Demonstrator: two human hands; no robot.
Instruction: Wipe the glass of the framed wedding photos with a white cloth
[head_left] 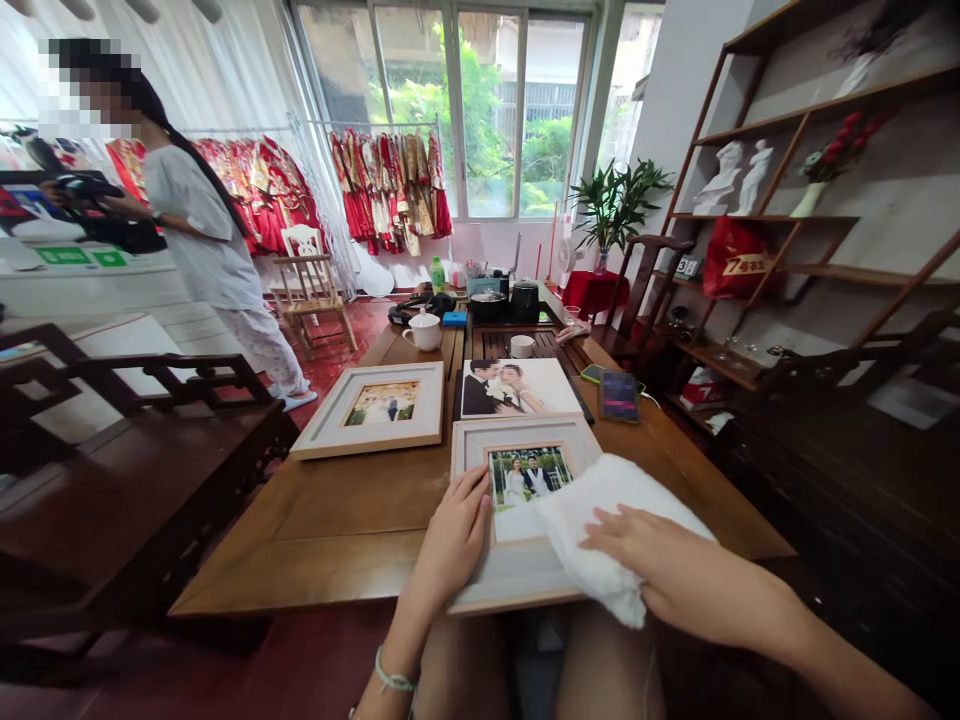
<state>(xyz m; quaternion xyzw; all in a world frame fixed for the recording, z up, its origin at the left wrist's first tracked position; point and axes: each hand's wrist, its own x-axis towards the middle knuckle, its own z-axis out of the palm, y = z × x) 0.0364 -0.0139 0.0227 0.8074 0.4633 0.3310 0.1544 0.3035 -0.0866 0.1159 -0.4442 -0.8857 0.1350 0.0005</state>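
A picture frame [480,590] with a light wooden rim and a wide pale mount lies at the table's near edge, around a photo [529,470] of two people outdoors. My left hand [456,525] holds its left side, fingers together along the mount. Under my right hand [637,550] is a folded white cloth [634,485]; my fingers press and hold it on the frame's right part, which it covers. Just behind lies a flat photo panel [559,385] of a couple. To the left rests a second picture frame [431,430].
On the brown wooden table [337,530] stand a white lidded cup [424,332], a small white bowl [522,346] and a phone [619,395]. Dark chairs flank it. At left a person [199,220] stands holding a camera [90,190]. A shelf [787,215] rises at right.
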